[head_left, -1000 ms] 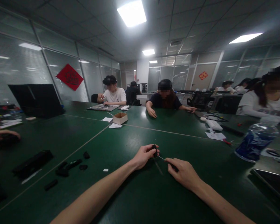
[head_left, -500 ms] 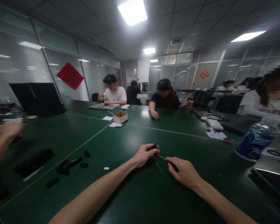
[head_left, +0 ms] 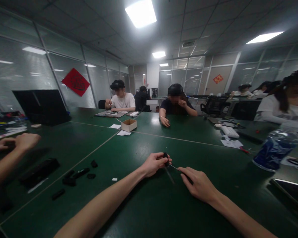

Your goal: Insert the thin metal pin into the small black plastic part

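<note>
My left hand [head_left: 152,164] pinches a small black part [head_left: 166,159] just above the green table [head_left: 144,205]. My right hand [head_left: 197,184] is closed round a thin tool [head_left: 174,167], a screwdriver by its look, whose metal tip points at the black part. The two hands are close together near the middle of the view. Most of the tool's handle is hidden inside my right fist.
Several black parts [head_left: 75,174] and a longer black piece [head_left: 39,170] lie on the table to the left, near another person's hands [head_left: 17,142]. A water bottle [head_left: 275,150] stands at right, a small cardboard box [head_left: 128,125] further back. Other people sit round the table.
My hands have barely moved. The person at left has brought a forearm and hands in over the table. The person opposite has raised a hand to the face.
</note>
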The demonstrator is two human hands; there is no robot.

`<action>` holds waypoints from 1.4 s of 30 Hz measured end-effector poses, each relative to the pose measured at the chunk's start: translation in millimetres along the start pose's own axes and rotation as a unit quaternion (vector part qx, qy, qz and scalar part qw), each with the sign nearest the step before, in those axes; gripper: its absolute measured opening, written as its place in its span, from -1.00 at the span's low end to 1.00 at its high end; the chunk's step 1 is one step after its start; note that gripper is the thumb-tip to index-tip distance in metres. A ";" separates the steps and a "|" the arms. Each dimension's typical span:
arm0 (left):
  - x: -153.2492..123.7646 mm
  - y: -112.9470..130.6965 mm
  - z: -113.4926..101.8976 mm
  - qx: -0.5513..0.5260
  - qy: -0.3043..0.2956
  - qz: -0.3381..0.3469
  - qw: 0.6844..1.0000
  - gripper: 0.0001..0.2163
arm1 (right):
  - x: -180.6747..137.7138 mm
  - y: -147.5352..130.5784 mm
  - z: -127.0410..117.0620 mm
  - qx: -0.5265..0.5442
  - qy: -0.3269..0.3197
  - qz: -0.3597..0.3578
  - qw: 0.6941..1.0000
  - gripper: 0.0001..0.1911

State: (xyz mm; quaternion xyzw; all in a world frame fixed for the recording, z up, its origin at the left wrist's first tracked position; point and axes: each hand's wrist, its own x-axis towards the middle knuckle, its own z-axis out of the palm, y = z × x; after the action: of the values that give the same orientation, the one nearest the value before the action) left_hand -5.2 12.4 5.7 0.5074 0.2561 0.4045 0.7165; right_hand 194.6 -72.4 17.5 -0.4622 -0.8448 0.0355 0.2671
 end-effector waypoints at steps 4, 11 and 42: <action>-0.8 0.4 -3.6 0.021 0.003 -0.007 1.000 -0.67 | -0.8 0.7 -1.2 0.017 -0.004 0.003 1.000 -0.61; -3.4 2.7 -5.1 0.074 -0.005 -0.007 0.997 -0.71 | -0.5 1.4 -1.2 0.007 -0.006 -0.002 1.000 -0.62; -11.8 8.8 12.1 0.155 -0.082 -0.013 0.984 -0.70 | 8.5 7.2 1.0 0.070 0.148 0.150 0.975 -0.56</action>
State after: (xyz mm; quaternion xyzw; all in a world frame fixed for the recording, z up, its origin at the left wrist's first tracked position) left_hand -5.1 -2.4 17.6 0.6403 0.2620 0.3078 0.6531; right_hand 196.0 -61.3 18.0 -0.5643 -0.7119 0.0653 0.4128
